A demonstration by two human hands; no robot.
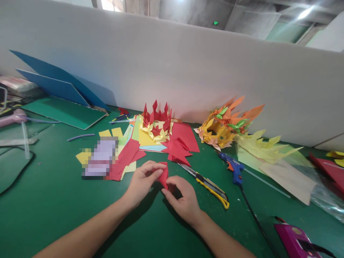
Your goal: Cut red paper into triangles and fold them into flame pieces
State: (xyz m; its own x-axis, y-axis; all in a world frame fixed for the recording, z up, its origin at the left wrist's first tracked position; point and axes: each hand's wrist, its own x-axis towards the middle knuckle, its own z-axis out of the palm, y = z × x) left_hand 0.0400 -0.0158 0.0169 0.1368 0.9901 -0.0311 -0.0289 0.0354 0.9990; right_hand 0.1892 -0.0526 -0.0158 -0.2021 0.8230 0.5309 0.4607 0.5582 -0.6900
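Observation:
A small folded piece of red paper is held up between my two hands, just above the green tabletop. My left hand pinches its upper left side between thumb and fingers. At its lower tip, my right hand closes thumb and forefinger on the paper's edge. Beyond my hands lie more folded red paper pieces. A ring of red and pale yellow folded paper stands upright on a stack of coloured sheets. To the left, loose red paper strips overlap a phone-like object with a blurred screen.
A yellow-handled utility knife lies right of my hands, beside a blue glue gun with a black cord. Orange and yellow paper crowns stand back right. A purple device sits front right. Blue boards lean against the partition.

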